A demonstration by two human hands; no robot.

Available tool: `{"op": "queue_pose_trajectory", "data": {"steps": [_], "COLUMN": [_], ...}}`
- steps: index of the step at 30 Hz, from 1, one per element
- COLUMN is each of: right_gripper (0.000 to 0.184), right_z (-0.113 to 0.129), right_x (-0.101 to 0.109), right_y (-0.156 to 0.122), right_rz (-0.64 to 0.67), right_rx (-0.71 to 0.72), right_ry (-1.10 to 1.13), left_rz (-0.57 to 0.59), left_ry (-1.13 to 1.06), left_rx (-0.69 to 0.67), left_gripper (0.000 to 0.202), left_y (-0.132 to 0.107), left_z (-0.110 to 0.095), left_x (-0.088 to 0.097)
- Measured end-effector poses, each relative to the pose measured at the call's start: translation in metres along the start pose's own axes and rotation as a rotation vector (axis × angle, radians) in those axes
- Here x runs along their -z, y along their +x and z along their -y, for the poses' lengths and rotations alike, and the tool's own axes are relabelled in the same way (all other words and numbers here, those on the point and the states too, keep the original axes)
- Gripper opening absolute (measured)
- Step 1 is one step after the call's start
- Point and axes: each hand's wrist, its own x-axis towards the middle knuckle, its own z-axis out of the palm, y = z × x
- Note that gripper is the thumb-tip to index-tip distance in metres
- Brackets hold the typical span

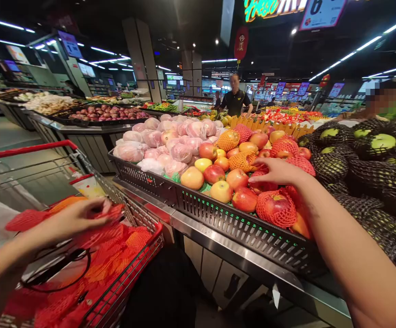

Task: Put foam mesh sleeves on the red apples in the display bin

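My left hand [78,217] pinches a piece of red foam netting [114,212] over the shopping cart [129,255], which is piled with more red and orange netting [115,255]. My right hand [275,171] reaches across the black fruit crate [225,221] with fingers curled on a red apple [262,184]. Around it lie red and yellow apples [218,175], some bare, some in orange net sleeves [276,207]. Pink bagged fruit [163,146] fills the crate's left part.
Green fruit in black netting [362,155] fills the stand to the right. A steel ledge [252,264] runs under the crate. More produce stands [91,114] lie behind. A person in a dark shirt [235,98] stands at the far side; another person [385,102] is at right.
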Motion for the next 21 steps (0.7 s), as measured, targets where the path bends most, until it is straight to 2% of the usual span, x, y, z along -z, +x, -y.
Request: {"op": "queue_pose_trajectory", "data": {"steps": [1,3,4,6,8,9,11,14,16,19,21], "right_gripper": [0.064,0.055,0.055,0.069,0.091,0.094,0.082,0.056,0.052,0.055,0.059], "right_z": [0.002,0.007,0.009,0.013,0.016,0.016,0.015,0.006,-0.003,-0.012,-0.012], "right_x": [0.001,0.001,0.001,0.001,0.001,0.001,0.002,0.003,0.003,0.003,0.002], "right_y": [-0.001,-0.001,-0.002,-0.002,-0.002,-0.002,-0.001,0.003,0.006,0.009,0.009], "right_rz": [-0.045,-0.165,-0.235,-0.343,-0.392,-0.415,-0.515,-0.707,-0.767,-0.709,-0.622], "right_rx": [-0.003,0.032,0.076,0.198,0.29,0.312,0.301,0.209,0.127,0.025,-0.006], "right_ry": [0.027,0.109,0.17,0.327,0.486,0.539,0.579,0.585,0.61,0.625,0.628], "left_rz": [0.057,0.0,-0.062,-0.076,-0.104,-0.101,-0.069,-0.038,-0.04,-0.013,0.022], "left_ry": [-0.075,-0.187,-0.224,-0.319,-0.415,-0.444,-0.471,-0.505,-0.589,-0.687,-0.675], "left_rx": [-0.061,-0.208,-0.322,-0.576,-0.809,-0.898,-1.02,-1.067,-1.0,-0.854,-0.849], "left_gripper": [0.034,0.03,0.029,0.025,0.028,0.027,0.029,0.038,0.047,0.043,0.033], "left_y": [0.01,0.033,0.047,0.082,0.122,0.142,0.176,0.21,0.224,0.237,0.24], "left_z": [-0.035,-0.103,-0.135,-0.191,-0.238,-0.258,-0.293,-0.324,-0.328,-0.314,-0.302], "left_x": [0.003,-0.003,-0.011,-0.039,-0.076,-0.096,-0.132,-0.167,-0.176,-0.175,-0.169]}}
